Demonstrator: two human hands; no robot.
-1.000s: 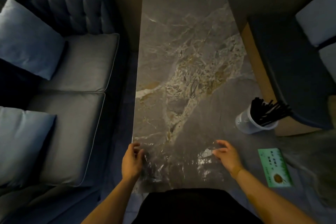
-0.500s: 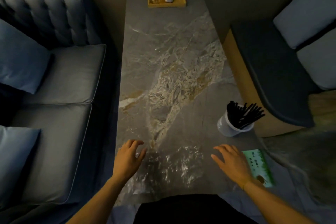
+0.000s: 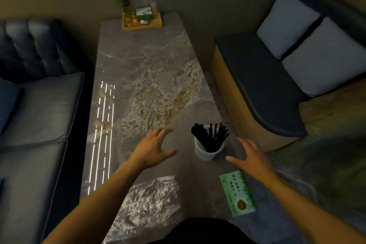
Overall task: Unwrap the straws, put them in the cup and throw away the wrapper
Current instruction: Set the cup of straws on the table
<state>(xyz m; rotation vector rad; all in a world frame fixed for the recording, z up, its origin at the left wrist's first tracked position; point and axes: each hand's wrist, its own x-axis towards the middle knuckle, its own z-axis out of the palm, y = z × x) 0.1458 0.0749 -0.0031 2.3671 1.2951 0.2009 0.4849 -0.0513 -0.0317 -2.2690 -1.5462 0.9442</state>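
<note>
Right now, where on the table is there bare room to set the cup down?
The long stretch of table between the wooden tray and the left hand is bare. The near end is crowded: crumpled wrapper, green packet, and the cup of straws between both open hands, right hand at the edge.

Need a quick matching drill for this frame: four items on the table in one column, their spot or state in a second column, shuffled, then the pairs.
Column A
1. straws
2. clear plastic wrapper
3. green packet
4. wooden tray

Column B
a. far end of the table, by the wall
b. standing in the white cup
c. flat at the table's near right edge
d. crumpled on the near end, between the forearms

Pairs: 1-b, 2-d, 3-c, 4-a
</note>
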